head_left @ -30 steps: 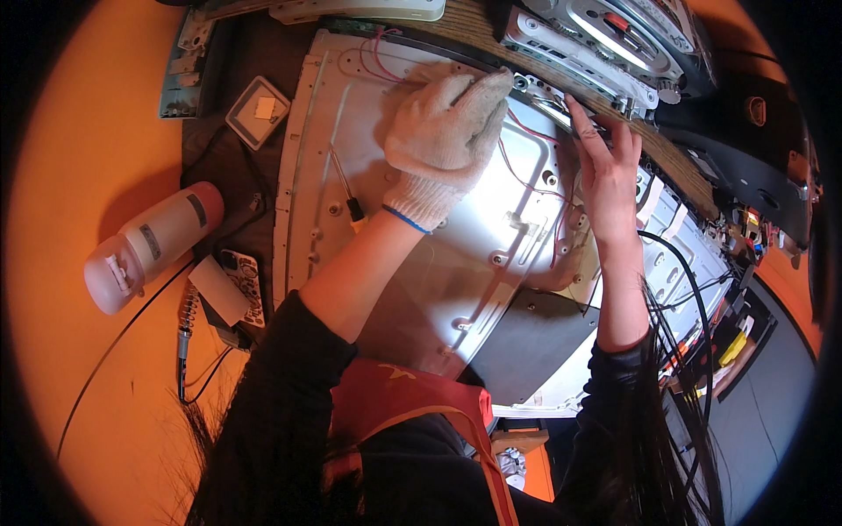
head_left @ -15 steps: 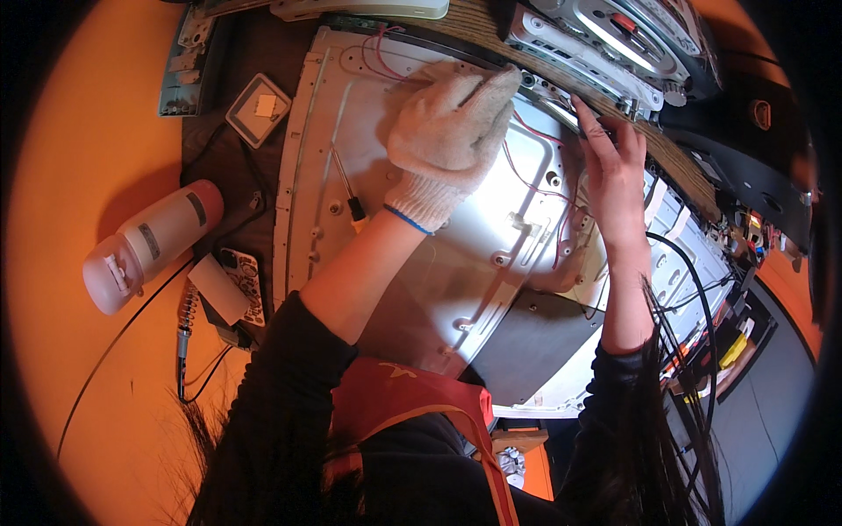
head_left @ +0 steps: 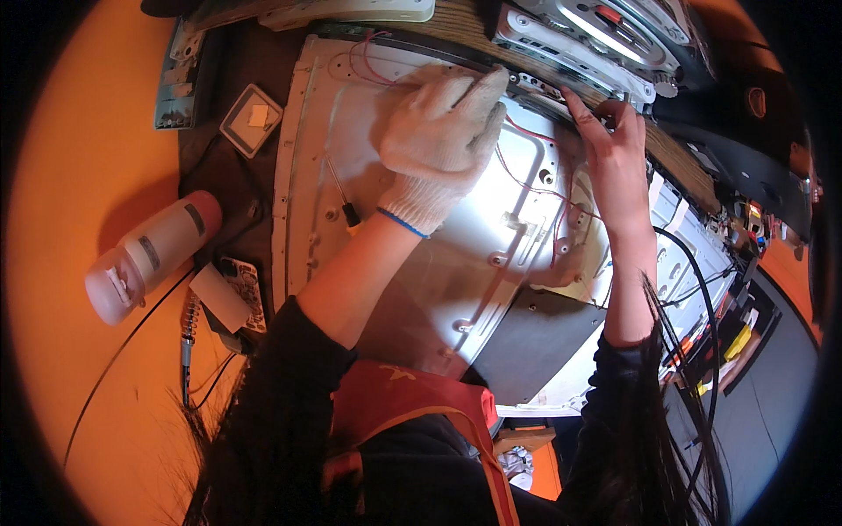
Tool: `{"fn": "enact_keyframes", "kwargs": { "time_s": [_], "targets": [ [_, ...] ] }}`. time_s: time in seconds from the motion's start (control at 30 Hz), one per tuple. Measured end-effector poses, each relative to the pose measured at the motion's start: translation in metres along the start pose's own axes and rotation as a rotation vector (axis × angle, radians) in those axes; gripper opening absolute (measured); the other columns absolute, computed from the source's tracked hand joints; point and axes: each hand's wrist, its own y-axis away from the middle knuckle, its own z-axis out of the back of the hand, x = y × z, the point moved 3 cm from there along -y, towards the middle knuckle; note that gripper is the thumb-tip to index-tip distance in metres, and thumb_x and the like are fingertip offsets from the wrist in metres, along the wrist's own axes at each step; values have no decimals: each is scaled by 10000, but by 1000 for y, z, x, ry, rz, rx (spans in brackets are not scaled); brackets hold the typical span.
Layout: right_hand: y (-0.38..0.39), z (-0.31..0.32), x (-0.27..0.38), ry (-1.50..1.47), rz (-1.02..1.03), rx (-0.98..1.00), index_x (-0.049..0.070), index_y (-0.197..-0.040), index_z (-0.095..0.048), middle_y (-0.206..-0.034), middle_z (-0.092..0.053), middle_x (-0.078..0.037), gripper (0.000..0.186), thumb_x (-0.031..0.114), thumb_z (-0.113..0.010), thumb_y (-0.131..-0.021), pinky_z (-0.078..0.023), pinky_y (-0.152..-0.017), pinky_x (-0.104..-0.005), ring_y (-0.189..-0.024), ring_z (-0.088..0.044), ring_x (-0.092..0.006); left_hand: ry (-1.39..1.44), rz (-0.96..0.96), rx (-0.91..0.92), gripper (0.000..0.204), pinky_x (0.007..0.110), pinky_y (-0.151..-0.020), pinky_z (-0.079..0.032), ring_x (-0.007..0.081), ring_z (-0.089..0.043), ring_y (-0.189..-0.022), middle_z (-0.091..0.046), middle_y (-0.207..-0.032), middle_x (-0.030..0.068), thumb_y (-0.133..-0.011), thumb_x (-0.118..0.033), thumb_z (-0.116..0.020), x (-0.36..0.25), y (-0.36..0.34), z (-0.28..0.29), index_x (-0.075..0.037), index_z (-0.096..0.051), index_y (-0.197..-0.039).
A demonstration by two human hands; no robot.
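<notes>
A large pale metal panel [head_left: 412, 289] with raised ribs and screw holes lies in front of me. My left hand [head_left: 443, 131], in a white knit glove with a blue cuff edge, is at its far side, fingers bent together; whatever they grip is hidden. To the right, my bare right hand [head_left: 614, 158] bends its fingers over the far edge, by a narrow metal strip [head_left: 537, 85]. Its index finger reaches toward that strip, and the thumb is hidden. Thin red wires [head_left: 531, 131] run over the panel between my hands. A screwdriver [head_left: 345, 197] rests left of my gloved wrist.
On the left are a pink-ended clear bottle [head_left: 153, 254], a small square tray [head_left: 252, 121], a patterned phone [head_left: 243, 285] and a coil-corded tool [head_left: 187, 342]. Metal machine parts [head_left: 579, 57] stand beyond the far edge. A black cable [head_left: 699, 289] loops by my right forearm.
The whole view has shifted slightly. Both hands stay at the panel's far edge, with only small movement in the right fingers.
</notes>
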Motion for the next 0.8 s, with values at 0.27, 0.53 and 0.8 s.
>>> {"fn": "enact_keyframes", "kwargs": {
  "time_s": [0.27, 0.53, 0.8],
  "targets": [
    [10, -7, 6, 166, -84, -66, 329, -1338, -523, -1070, -480, -89, 528, 223, -646, -835, -336, -926, -478, -1001, -460, -269, -53, 84, 77, 317, 347, -840, -495, 244, -632, -922, -667, -1016, 61, -838, -230, -632, -2, 0, -1, -136, -671, -1138],
    [76, 5, -12, -257, -517, -545, 66, -1297, -527, -1188, -555, -137, 445, -76, -509, -876, -448, -931, -335, -1108, -547, -271, -31, -107, -74, 258, 357, -761, -511, 243, -627, -843, -653, -910, 56, -761, -161, -679, -3, -8, -1, -107, -704, -1012],
    [98, -20, -38, -596, -683, -602, 6, -1053, -592, -965, -657, -109, 281, -30, -673, -787, -499, -808, -300, -878, -642, -210, -6, -1, 84, 303, 359, -893, -470, 270, -613, -1005, -647, -1066, 123, -850, -131, -639, -8, -5, 3, -64, -656, -1145]
  ]
}}
